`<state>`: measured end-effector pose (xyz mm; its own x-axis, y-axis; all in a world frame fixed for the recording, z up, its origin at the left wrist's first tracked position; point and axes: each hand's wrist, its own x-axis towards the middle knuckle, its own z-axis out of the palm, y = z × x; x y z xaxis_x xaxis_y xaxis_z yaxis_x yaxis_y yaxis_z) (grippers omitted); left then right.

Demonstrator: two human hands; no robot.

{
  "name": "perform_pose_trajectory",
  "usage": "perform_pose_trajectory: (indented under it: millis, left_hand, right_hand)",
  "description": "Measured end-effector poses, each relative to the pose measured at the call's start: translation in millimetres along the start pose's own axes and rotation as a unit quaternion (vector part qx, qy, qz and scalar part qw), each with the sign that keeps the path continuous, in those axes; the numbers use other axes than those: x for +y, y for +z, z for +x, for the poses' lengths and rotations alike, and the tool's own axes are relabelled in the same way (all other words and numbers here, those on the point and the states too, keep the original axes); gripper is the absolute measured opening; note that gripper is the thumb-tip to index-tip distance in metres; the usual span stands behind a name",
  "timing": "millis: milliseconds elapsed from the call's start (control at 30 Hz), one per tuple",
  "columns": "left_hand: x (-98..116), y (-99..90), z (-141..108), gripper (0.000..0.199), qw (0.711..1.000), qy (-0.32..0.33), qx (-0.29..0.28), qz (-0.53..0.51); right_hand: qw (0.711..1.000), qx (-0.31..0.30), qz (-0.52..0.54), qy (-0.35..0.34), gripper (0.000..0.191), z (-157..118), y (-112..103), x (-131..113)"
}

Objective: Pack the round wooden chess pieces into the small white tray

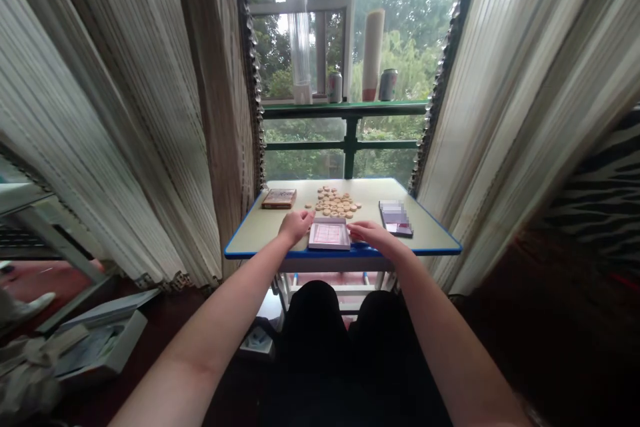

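Note:
A shallow open box (329,234) with a white rim and a pink-lined sheet inside lies near the table's front edge. My left hand (297,225) is at the box's upper left corner, its fingers bent together; whatever they grip is too small to make out. On the other side, my right hand (369,232) touches or nearly touches the right rim, fingers stretched out and nothing held. Just beyond the box, several round wooden pieces (336,202) lie in a loose heap, some touching one another.
A brown flat box (279,198) lies at the table's left back. A dark-edged flat object (395,218) lies on the right. The table (250,235) has a blue edge. Cans and tall cylinders stand on the window ledge (350,109); curtains hang on both sides.

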<state>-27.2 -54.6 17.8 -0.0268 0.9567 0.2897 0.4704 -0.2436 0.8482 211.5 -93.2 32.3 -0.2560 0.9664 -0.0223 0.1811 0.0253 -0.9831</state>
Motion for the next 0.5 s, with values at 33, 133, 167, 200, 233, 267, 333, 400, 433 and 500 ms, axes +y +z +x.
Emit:
perform_pose_trajectory:
  millis: [33,133,167,200,233,267,333,400,433,500]
  left_hand:
    - [1.0,-1.0,1.8,0.040,1.000,0.008,-0.002,0.013]
    - [3.6,-4.7,10.5,0.045,0.996,0.032,0.057,0.068]
    - [4.2,-5.8,14.9,0.046,0.990,0.034,0.104,0.085]
    - [4.7,-6.6,20.0,0.047,0.984,0.027,0.151,0.088]
    - [5.0,-7.2,25.7,0.047,0.981,0.013,0.179,0.078]
    - [5.2,-7.3,32.0,0.046,0.980,0.003,0.189,0.064]
    - [5.0,-6.2,45.2,0.043,0.980,0.015,0.185,0.066]
    - [4.8,-3.2,58.2,0.042,0.977,0.053,0.183,0.096]
    - [4.8,-1.1,64.5,0.042,0.976,0.067,0.180,0.105]
    - [5.8,3.7,76.8,0.043,0.980,0.074,0.155,0.104]
  right_hand:
    - [1.000,-0.004,-0.011,0.004,0.023,1.7,-4.3,-1.3]
    - [0.999,0.023,-0.048,-0.011,0.022,13.1,-16.6,-9.0]
    - [0.997,0.037,-0.065,-0.029,0.023,19.1,-19.8,-12.7]
    - [0.993,0.055,-0.090,-0.047,0.024,26.1,-22.3,-16.8]
    - [0.988,0.070,-0.126,-0.058,0.025,34.1,-23.9,-21.2]
    - [0.979,0.090,-0.167,-0.069,0.025,42.8,-24.8,-25.8]
    - [0.960,0.101,-0.241,-0.100,0.026,61.9,-24.3,-34.3]
    - [0.941,0.108,-0.294,-0.128,0.026,81.8,-21.8,-40.6]
    - [0.933,0.108,-0.315,-0.136,0.026,91.5,-20.2,-42.4]
    - [0.917,0.109,-0.355,-0.144,0.030,109.7,-16.4,-43.2]
